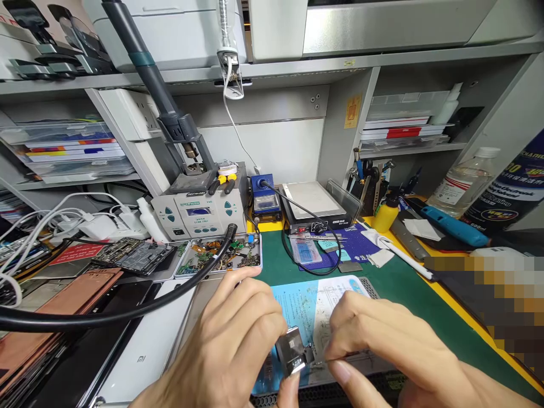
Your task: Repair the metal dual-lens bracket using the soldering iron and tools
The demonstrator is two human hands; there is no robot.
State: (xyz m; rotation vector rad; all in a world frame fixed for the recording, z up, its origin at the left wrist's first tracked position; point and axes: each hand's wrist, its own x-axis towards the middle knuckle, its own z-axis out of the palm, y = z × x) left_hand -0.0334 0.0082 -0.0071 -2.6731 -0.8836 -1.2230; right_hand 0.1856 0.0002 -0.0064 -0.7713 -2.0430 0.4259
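Observation:
My left hand point(242, 340) pinches a small dark rectangular part point(292, 350) with shiny metal edges between thumb and fingers. A short black tab, possibly a flex connector point(309, 353), sticks out from its right side. Just right of that tab, my right hand point(382, 340) has its thumb and curled index finger pressed together; what lies between them, if anything, is too small to make out. Both hands are above a blue and white printed sheet point(293, 300) with small dark specks on it.
Behind the hands stand a hot-air station point(199, 209), a tray of small circuit boards point(181, 271) and a hot plate point(314, 204). A thick black hose point(170, 303) crosses the left side over phone panels point(140, 351). At right are a yellow bottle point(386, 214) and a blue-handled tool point(454, 225).

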